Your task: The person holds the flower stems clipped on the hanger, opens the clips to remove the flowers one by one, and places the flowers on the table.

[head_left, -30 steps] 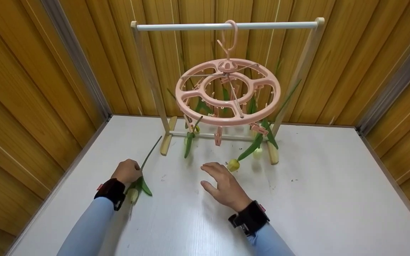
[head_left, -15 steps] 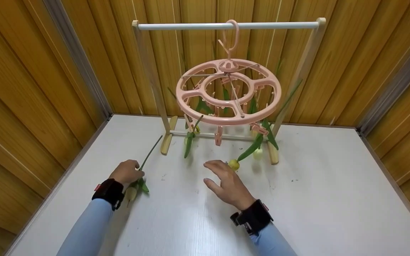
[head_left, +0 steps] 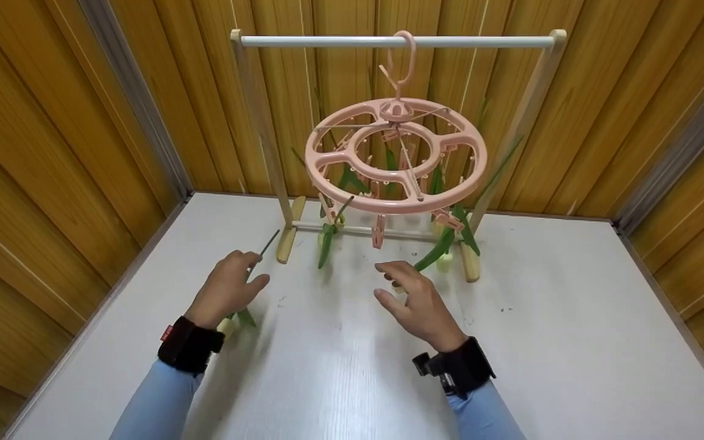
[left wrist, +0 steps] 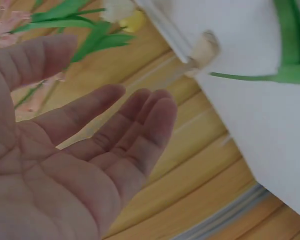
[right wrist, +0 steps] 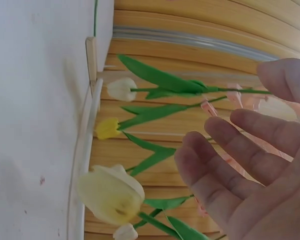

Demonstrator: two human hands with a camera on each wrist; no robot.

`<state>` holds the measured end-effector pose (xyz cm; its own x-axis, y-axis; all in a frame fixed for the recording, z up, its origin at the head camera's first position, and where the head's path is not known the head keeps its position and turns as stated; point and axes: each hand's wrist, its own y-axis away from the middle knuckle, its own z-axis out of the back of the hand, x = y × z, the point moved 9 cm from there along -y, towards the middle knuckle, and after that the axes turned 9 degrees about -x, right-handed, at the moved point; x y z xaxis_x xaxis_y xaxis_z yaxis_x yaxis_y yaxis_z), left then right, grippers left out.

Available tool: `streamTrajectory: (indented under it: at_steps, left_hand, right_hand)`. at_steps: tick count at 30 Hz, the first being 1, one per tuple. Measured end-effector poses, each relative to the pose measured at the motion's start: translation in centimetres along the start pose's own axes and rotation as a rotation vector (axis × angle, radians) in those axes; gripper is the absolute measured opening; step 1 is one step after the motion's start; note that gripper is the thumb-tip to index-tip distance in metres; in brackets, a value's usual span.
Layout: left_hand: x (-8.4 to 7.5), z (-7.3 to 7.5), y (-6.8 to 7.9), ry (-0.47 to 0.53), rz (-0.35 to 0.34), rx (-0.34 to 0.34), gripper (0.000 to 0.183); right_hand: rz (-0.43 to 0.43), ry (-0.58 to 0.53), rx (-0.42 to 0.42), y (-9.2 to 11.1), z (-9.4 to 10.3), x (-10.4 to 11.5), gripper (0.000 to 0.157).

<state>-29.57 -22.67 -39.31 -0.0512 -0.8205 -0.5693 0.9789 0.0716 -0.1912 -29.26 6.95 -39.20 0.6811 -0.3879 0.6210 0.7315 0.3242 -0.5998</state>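
My left hand hovers over a white artificial tulip lying at the table's left. The left wrist view shows that palm bare with its fingers extended, apart from the tulip's green stem. My right hand, fingers loosely bent and holding nothing, is raised in front of a pink round clip hanger. Artificial tulips hang flower-down from its clips; one pale yellow tulip is close to my right fingers in the right wrist view. In the head view that hand mostly hides a yellow bloom.
The hanger hooks over the white bar of a wooden-legged rack standing at the back of the white table. A free pink clothespin dangles at its front. Wood-patterned walls enclose the back and sides.
My left hand has let go of the white tulip, opened its fingers and lifted off it. My right hand has drifted slightly right, covering more of the yellow bloom.
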Motion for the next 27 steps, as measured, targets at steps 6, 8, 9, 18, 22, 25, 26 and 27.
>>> streamTrajectory:
  at_steps: [6,8,9,18,22,25,26,27]
  left_hand:
    - [-4.2,-0.2,1.1,0.099,-0.093,-0.107,0.036]
    - [-5.5,-0.6,1.6,0.132,-0.14,-0.139,0.034]
    - [-6.2,-0.8,1.9,0.145,-0.167,-0.153,0.033]
    - [-12.2,-2.5,3.7,0.231,-0.349,-0.262,0.027]
    - [-14.2,-3.4,4.2,0.287,-0.4,-0.281,0.026]
    - [-15.4,-4.0,4.5,0.331,-0.442,-0.3,0.023]
    - [-15.8,-4.2,4.5,0.346,-0.455,-0.303,0.022]
    - [-16.2,-4.5,4.5,0.361,-0.466,-0.301,0.021]
  right_hand:
    - [-0.017,0.002,-0.052,-0.4,1.7,-0.4,0.038]
    - [-0.03,0.005,-0.067,-0.5,2.2,-0.7,0.036]
    - [-0.037,0.009,-0.074,-0.5,2.4,-0.8,0.036]
    - [-0.049,0.033,-0.178,-0.7,5.0,-1.4,0.032]
    - [-0.049,0.016,-0.249,-0.7,6.3,-1.9,0.03]
    - [-0.031,0.013,-0.324,-0.6,7.5,-2.2,0.027]
    - [-0.026,0.016,-0.354,-0.6,7.9,-2.3,0.026]
    - [-0.023,0.018,-0.383,-0.5,8.3,-2.4,0.025]
